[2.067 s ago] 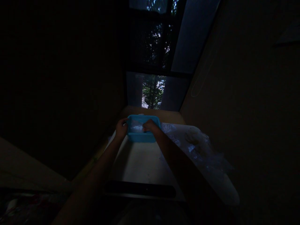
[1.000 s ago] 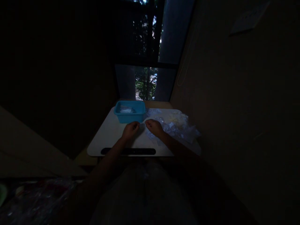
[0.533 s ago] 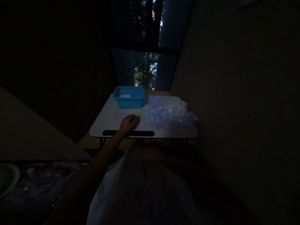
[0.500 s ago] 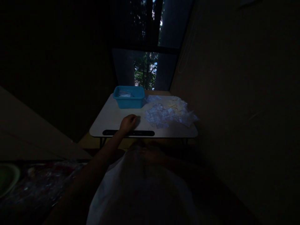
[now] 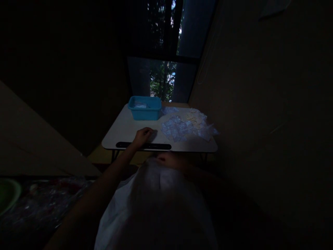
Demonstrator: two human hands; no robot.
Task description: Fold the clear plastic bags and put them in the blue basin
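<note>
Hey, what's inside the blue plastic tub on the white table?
A pale crinkled clear-plastic bundle lies inside the blue rectangular plastic tub, toward its left. The near wall hides the floor, and dimness hides anything else.

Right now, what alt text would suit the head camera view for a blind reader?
In a dark room, a person's left hand rests curled on a small white table; the right hand sits dimly below its near edge. A blue tub stands farther back, crumpled clear plastic bags beside it.
</note>
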